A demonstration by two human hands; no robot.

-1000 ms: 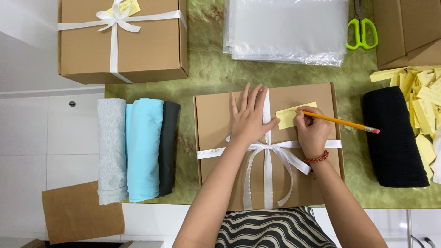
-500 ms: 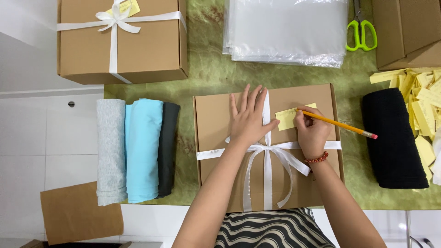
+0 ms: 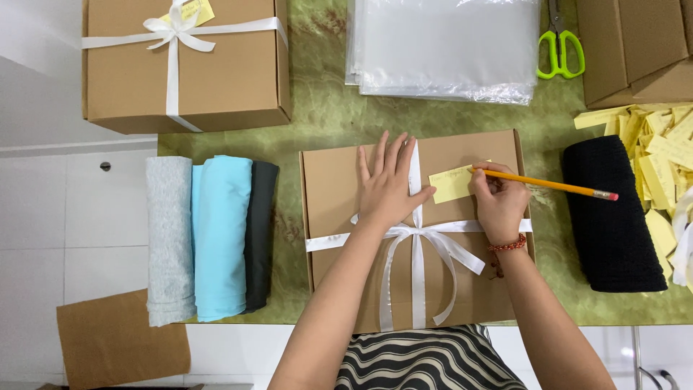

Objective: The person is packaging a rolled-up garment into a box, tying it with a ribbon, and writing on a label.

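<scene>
**Writing on a Box Tag**

A brown box [image 3: 339, 217] tied with white ribbon [image 3: 417, 238] lies on the green table [image 3: 317, 108]. The left hand [image 3: 386, 188] lies flat and open on its lid. Just to the right, the right hand [image 3: 498, 202] grips a pencil [image 3: 556, 184]. The pencil points sideways, its tip on the yellow note [image 3: 451, 184].

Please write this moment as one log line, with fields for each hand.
left hand: flat on tied box | right hand: pencil tip on yellow note | beside: folded cloths
</scene>
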